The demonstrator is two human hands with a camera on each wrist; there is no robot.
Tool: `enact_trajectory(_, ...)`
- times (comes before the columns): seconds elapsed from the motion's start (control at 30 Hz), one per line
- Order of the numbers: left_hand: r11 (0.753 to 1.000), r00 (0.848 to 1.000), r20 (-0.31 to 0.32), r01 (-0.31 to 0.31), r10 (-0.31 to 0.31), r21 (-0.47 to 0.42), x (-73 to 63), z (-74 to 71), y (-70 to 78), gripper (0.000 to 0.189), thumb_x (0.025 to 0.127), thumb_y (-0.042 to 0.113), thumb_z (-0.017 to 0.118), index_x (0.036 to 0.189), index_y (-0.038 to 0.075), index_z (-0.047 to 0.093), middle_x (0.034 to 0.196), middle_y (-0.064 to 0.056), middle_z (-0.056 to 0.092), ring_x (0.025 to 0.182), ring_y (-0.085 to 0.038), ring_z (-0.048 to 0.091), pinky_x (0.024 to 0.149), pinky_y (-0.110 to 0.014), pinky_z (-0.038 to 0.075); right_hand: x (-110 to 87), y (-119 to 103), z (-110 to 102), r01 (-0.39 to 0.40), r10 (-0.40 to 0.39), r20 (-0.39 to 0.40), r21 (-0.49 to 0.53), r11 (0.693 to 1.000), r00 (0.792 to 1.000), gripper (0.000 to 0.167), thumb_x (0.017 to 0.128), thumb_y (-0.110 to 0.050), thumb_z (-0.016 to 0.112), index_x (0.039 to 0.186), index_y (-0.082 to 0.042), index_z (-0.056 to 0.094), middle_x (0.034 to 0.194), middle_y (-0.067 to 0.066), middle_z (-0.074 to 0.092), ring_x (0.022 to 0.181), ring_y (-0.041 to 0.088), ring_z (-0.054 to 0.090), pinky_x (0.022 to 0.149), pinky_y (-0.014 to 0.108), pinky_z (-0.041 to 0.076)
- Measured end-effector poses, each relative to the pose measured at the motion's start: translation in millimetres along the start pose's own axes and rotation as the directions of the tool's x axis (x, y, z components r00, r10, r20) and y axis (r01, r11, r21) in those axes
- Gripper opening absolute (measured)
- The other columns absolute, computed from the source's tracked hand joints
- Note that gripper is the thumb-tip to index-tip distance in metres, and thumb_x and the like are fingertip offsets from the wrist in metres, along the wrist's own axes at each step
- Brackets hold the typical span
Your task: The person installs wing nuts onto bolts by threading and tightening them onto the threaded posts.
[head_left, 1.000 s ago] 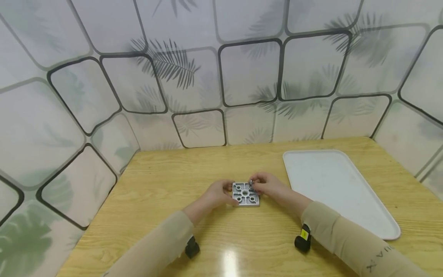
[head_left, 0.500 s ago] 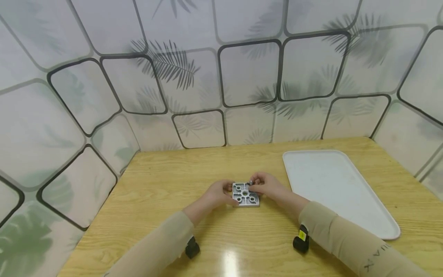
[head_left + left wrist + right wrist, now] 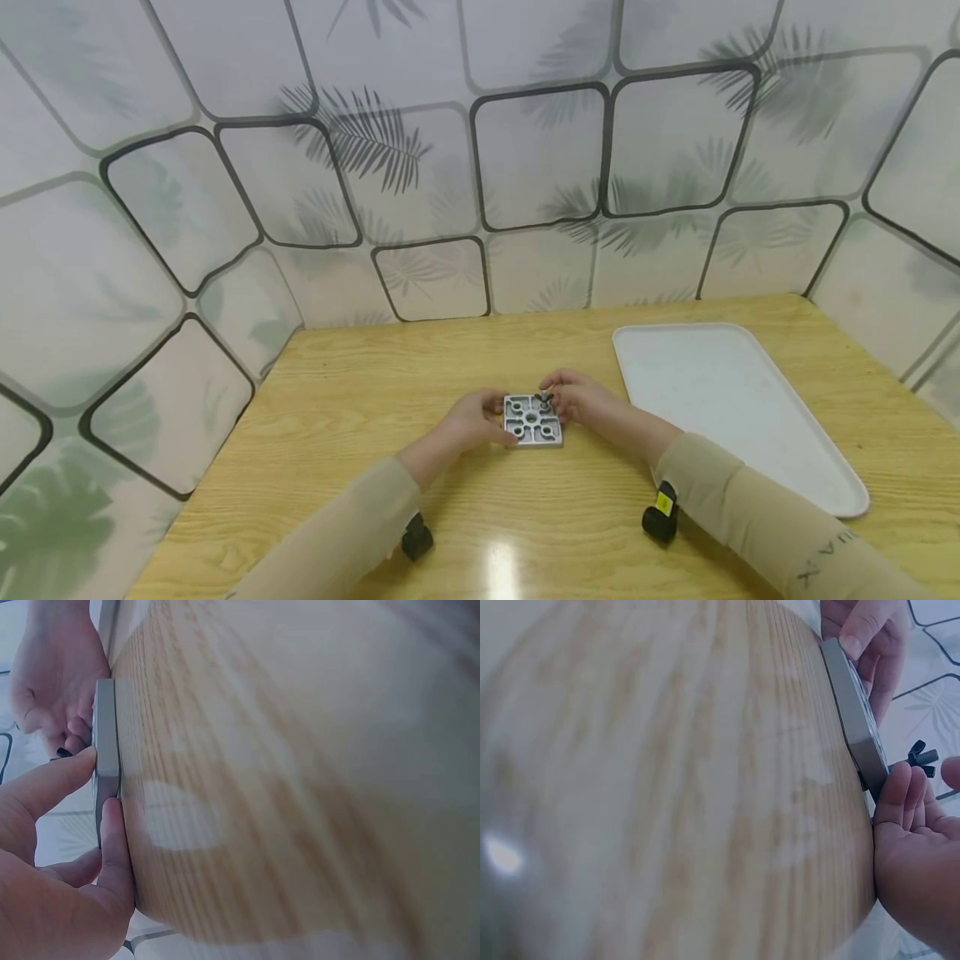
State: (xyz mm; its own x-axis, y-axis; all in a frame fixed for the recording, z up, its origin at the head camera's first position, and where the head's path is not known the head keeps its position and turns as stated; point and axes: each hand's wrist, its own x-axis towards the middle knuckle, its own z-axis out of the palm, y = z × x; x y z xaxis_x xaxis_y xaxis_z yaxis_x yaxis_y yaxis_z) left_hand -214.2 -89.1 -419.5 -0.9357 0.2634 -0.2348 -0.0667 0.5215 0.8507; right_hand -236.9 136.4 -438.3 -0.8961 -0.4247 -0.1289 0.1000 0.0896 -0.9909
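A square silver metal plate with ribs and round holes lies on the table. My left hand grips its left edge, the thumb on the near corner and the fingers along the far side. At the plate's far right corner a bolt stands up with a dark wing nut on it. Around that corner is my right hand; in the right wrist view its fingers touch the plate's edge beside the bolt, while the thumb stands apart from the wing nut. From the left wrist, the plate's edge shows side-on.
A white tray lies on the wooden table, to the right of my right hand. A patterned curtain surrounds the back and sides. Black wrist cameras hang under both sleeves.
My right hand's fingers have shifted around the wing nut, and the thumb has come off it, so the wing nut shows more. My left hand and the plate have stayed in place.
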Motion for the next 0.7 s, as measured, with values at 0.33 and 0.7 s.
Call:
enact_trajectory(0.33, 1.0, 1.0, -0.002, 0.003, -0.003, 0.0, 0.1, 0.7, -0.6, 0.076, 0.077, -0.004, 0.089, 0.146, -0.004, 0.057, 0.123, -0.014, 0.068, 0.097, -0.019, 0.064, 0.092, -0.03, 0.057, -2.3, 0.0, -0.9, -0.012, 0.011, -0.017, -0.05, 0.999, 1.0, 0.035, 0.108, -0.006, 0.04, 0.131, 0.015, 0.055, 0.094, -0.001, 0.056, 0.082, 0.009, 0.053, 0.071, 0.019, 0.051)
enact_trajectory(0.7, 1.0, 1.0, -0.001, 0.011, -0.011, -0.005, -3.1, 0.3, 1.2, 0.076, 0.077, -0.003, 0.089, 0.147, -0.003, 0.057, 0.124, -0.015, 0.068, 0.099, -0.019, 0.064, 0.093, -0.031, 0.057, -1.4, 3.4, 1.3, -0.023, 0.016, -0.05, -0.145, 0.989, 0.999, 0.033, 0.102, -0.005, 0.051, 0.127, 0.012, 0.064, 0.102, 0.002, 0.066, 0.089, 0.01, 0.057, 0.075, 0.02, 0.053)
